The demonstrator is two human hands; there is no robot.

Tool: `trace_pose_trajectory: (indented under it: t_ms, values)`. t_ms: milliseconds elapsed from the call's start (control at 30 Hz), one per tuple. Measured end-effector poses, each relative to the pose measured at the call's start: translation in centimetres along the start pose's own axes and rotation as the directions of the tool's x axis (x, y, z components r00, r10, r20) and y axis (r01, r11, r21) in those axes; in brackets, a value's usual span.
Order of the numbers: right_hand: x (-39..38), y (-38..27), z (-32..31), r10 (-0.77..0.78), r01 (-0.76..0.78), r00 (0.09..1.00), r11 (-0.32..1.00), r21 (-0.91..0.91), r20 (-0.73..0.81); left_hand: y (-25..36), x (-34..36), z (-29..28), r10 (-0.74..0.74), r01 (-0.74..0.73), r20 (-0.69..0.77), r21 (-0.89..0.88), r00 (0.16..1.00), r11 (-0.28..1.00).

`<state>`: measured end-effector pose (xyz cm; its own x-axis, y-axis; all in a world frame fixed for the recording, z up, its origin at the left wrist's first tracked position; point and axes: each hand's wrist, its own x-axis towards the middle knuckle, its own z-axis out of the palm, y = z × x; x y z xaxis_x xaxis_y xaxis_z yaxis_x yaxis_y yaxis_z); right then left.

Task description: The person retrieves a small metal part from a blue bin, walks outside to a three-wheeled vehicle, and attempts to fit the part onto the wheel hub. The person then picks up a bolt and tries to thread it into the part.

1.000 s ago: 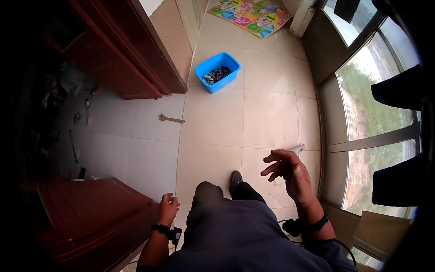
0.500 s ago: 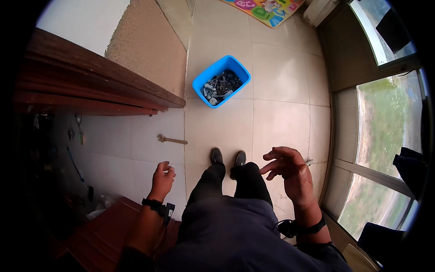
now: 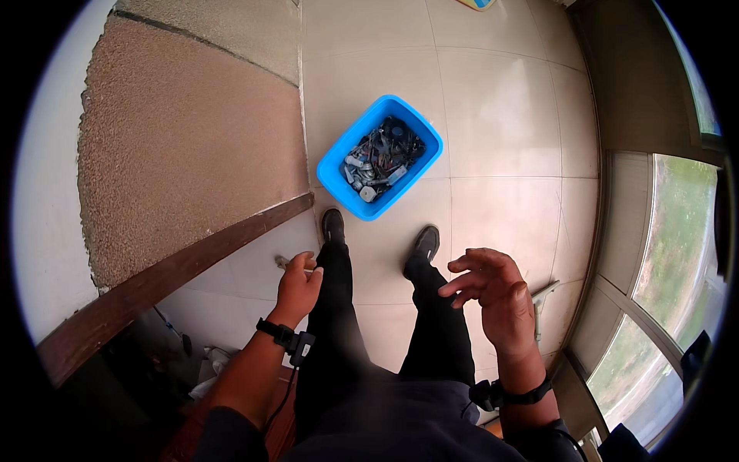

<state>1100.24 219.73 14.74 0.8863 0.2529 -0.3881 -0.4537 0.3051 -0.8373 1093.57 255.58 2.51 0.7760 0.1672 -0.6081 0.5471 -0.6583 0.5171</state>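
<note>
A blue plastic bin (image 3: 332, 183) stands on the tiled floor ahead of my feet, holding a jumble of small metal and plastic hardware (image 3: 377, 162). Over my left leg hovers my left hand (image 3: 299, 289), empty, its fingers loosely bent and apart. Beneath its fingertips an adjustable wrench (image 3: 282, 262) lies on the floor, mostly hidden by the hand. To the right, my right hand (image 3: 494, 299) hangs in the air with fingers spread and half curled, touching nothing. Both hands are well short of the bin.
A brown wooden sill (image 3: 185, 269) and rough tan wall (image 3: 185, 131) border the left. Windows (image 3: 670, 231) line the right side. A pale bracket-like object (image 3: 543, 296) lies on the floor by the right wall. Part of a colourful mat (image 3: 477, 3) shows at the top.
I have stepped forward, my feet now apart and the bin closer. My left hand has shifted right and now covers most of the wrench. My right hand keeps its pose.
</note>
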Motion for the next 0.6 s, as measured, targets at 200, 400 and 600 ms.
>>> trace_pose_trajectory:
  t_ms: [200,400,600]
  values:
    - [7.6,7.4,0.9,0.050,-0.034,0.989,0.993,0.112,-0.136,-0.1,12.7,2.7,0.095,-0.109,0.132,0.097,0.987,0.989]
    - [14.0,15.5,2.1,0.153,-0.109,0.971,0.968,0.224,-0.186,-1.5,24.6,6.4,0.253,-0.284,0.176,0.181,0.951,0.942]
    - [17.8,22.1,0.7,0.228,-0.153,0.962,0.907,0.393,-0.151,-4.1,32.9,11.8,0.214,-0.273,0.207,0.328,0.955,0.904]
